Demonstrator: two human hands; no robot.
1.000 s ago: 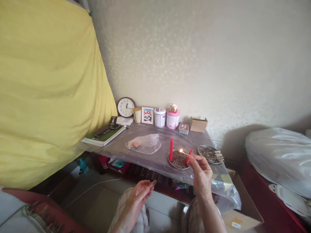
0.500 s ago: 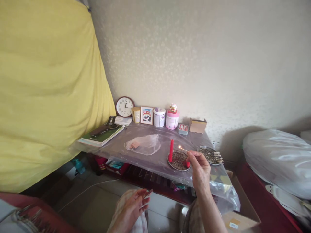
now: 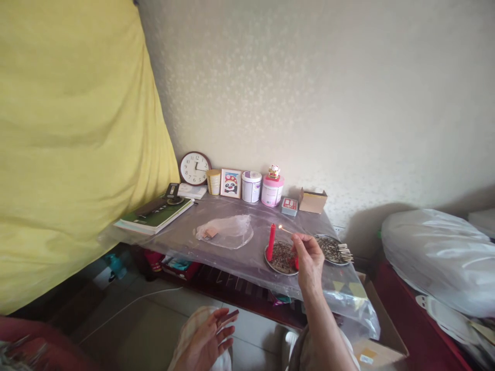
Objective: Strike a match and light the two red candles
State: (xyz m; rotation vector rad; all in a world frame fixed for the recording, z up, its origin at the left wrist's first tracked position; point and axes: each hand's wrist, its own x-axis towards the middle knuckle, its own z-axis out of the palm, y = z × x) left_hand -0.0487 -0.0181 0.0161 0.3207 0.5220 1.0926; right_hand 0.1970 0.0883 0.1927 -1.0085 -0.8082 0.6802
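Pinched in my right hand (image 3: 311,257) is a lit match (image 3: 285,229), its flame just to the right of the top of a red candle (image 3: 271,242). That candle stands upright on a round dish (image 3: 282,265) of dark grains. A second red candle (image 3: 297,263) at the dish's right side is mostly hidden behind my hand. Low over my lap, my left hand (image 3: 211,335) holds what looks like a small brown matchbox (image 3: 228,318) between thumb and fingers, the other fingers loosely spread.
Right of my hand, another dish (image 3: 328,247) carries several pale sticks. A plastic bag (image 3: 232,232) with small brown boxes lies mid-table. Behind are a clock (image 3: 195,168), picture frame (image 3: 231,183), tins (image 3: 251,188) and cardboard box (image 3: 312,201); a green book (image 3: 154,214) lies left.
My right hand has brought the burning match leftward, closer to the upright candle's top. My left hand keeps hold of the matchbox, and the view has shifted slightly.
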